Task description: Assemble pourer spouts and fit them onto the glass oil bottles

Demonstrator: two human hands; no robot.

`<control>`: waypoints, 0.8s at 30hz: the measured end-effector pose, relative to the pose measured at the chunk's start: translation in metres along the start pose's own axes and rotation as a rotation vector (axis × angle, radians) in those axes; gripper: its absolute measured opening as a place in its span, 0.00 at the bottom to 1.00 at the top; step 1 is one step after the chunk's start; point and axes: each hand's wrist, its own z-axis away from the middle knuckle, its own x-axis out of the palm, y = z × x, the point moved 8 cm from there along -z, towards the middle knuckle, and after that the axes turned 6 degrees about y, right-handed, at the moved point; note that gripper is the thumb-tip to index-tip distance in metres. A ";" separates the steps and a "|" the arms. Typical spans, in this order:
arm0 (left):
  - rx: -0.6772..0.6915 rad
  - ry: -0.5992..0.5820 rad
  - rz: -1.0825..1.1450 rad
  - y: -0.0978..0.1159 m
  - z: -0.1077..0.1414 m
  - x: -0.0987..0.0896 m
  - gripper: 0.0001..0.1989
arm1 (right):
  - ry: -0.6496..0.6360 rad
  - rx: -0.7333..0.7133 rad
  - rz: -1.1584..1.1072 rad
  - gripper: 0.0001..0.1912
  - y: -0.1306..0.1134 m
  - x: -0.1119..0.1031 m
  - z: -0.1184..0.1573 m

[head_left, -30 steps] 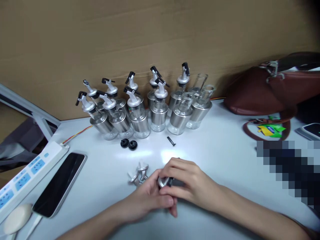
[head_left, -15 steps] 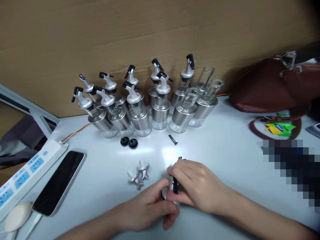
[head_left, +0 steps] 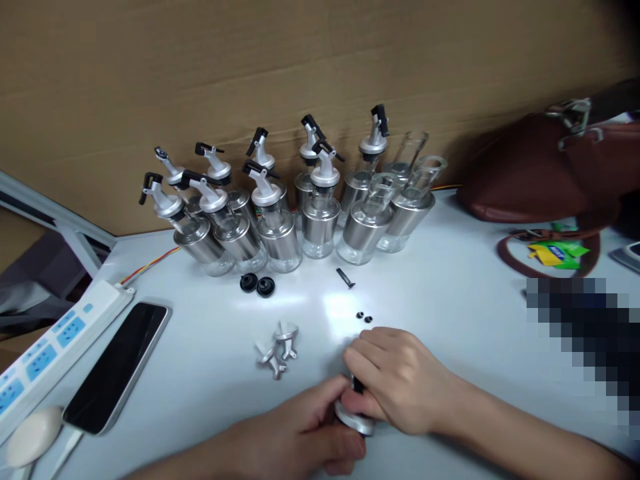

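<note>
My left hand point(head_left: 320, 427) is closed around the silver base of a pourer spout point(head_left: 356, 420), low in the middle of the view. From above, my right hand point(head_left: 395, 380) grips the same spout; a bit of its black lever shows between thumb and fingers, and the rest is covered. Just beyond my knuckles lie two tiny black plugs point(head_left: 369, 319). A loose black lever point(head_left: 345, 278) rests farther back. To the left lie two silver spout bodies point(head_left: 287, 339) without levers. Two round black stoppers point(head_left: 265, 287) sit side by side behind them.
Several glass bottles with steel bands point(head_left: 321, 223) stand along the back, most topped with spouts, some open-necked. A phone point(head_left: 119, 367) and a white power strip point(head_left: 45, 360) are at left. A brown bag point(head_left: 525, 173) and a green-yellow packet point(head_left: 557, 253) are at right.
Both hands have shifted slightly down and right with the spout, which has turned so its silver rim shows below my right thumb. The two tiny black plugs are now fully visible.
</note>
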 end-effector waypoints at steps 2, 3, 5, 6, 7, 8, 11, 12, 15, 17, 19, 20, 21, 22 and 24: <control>-0.009 0.019 -0.008 0.001 0.001 -0.001 0.19 | 0.009 0.013 0.015 0.35 0.000 0.000 -0.001; -0.010 0.026 -0.008 0.002 0.002 -0.002 0.19 | 0.012 0.020 0.022 0.35 0.000 -0.001 -0.001; -0.005 0.025 -0.019 0.007 0.004 -0.001 0.19 | 0.017 0.035 -0.002 0.35 -0.001 -0.003 -0.002; 0.000 0.021 -0.054 0.009 0.005 0.000 0.18 | 0.013 0.075 -0.048 0.34 0.001 -0.004 -0.002; 0.006 0.020 -0.108 0.011 0.005 0.000 0.17 | 0.010 0.144 -0.111 0.34 0.006 -0.006 -0.002; 0.017 0.023 -0.166 0.013 0.006 0.000 0.16 | 0.017 0.228 -0.178 0.33 0.012 -0.009 -0.002; 0.059 0.025 -0.120 0.012 0.003 -0.002 0.18 | 0.092 0.455 -0.283 0.29 0.035 -0.022 0.001; 0.071 0.024 -0.028 0.010 0.002 -0.003 0.20 | 0.120 0.501 -0.265 0.28 0.044 -0.028 0.001; 0.085 0.024 0.153 0.001 -0.003 -0.009 0.23 | 0.127 0.652 -0.168 0.22 0.073 -0.038 0.004; 0.089 0.036 0.163 -0.003 -0.005 -0.012 0.23 | 0.058 0.720 -0.130 0.19 0.093 -0.036 0.006; 0.091 0.032 0.166 -0.003 -0.005 -0.013 0.22 | -0.061 0.766 -0.080 0.21 0.109 -0.030 0.012; 0.091 0.026 0.174 -0.001 -0.005 -0.012 0.22 | -0.125 0.780 -0.055 0.22 0.115 -0.026 0.015; 0.091 0.021 0.187 0.000 -0.004 -0.012 0.21 | -0.193 0.791 -0.034 0.22 0.120 -0.022 0.019; 0.092 0.018 0.203 0.002 -0.003 -0.011 0.20 | -0.256 0.797 -0.013 0.23 0.124 -0.017 0.023; 0.088 0.019 0.242 0.003 -0.002 -0.010 0.19 | -0.364 0.808 0.035 0.21 0.129 -0.009 0.030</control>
